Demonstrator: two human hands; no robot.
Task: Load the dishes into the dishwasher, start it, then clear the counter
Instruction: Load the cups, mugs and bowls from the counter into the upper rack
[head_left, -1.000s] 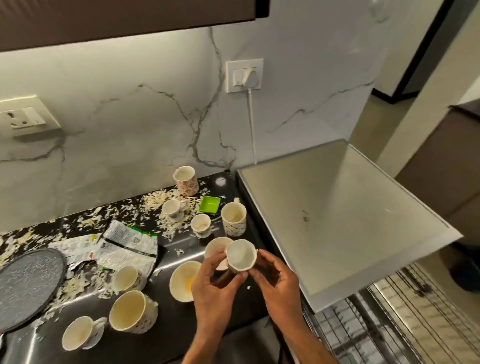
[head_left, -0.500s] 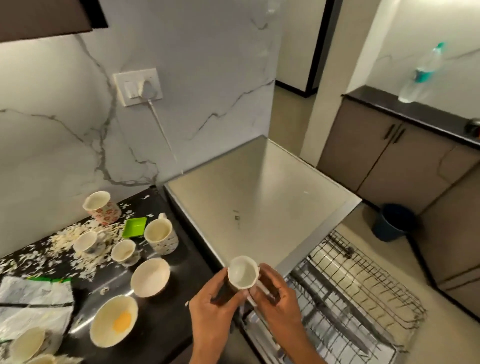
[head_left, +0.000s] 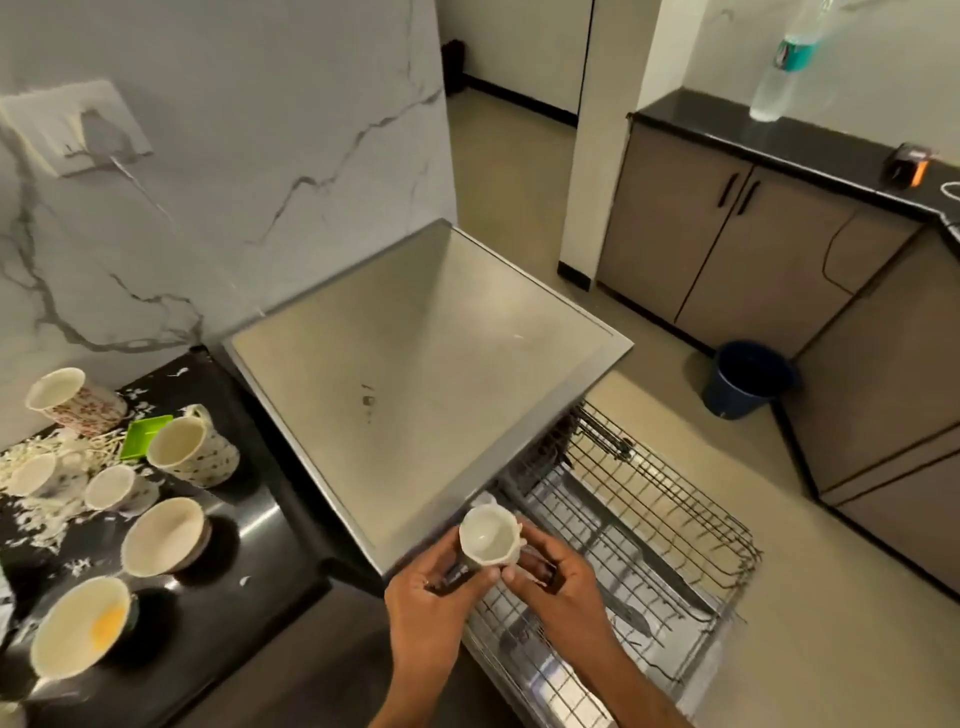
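Gripping a small white cup (head_left: 489, 540) between them, the left hand (head_left: 434, 603) and right hand (head_left: 558, 584) hold it above the pulled-out dishwasher rack (head_left: 639, 561)

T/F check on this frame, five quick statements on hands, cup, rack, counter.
1. Both hands hold the small white cup. True: left hand and right hand each grip it.
2. The cup is upside down. False: its open mouth faces up.
3. The wire rack is pulled out of the dishwasher. True.
4. The rack is full of dishes. False: no dishes show in it.
5. The bowl with a yellow smear sits on the dishwasher top. False: it sits on the black counter.
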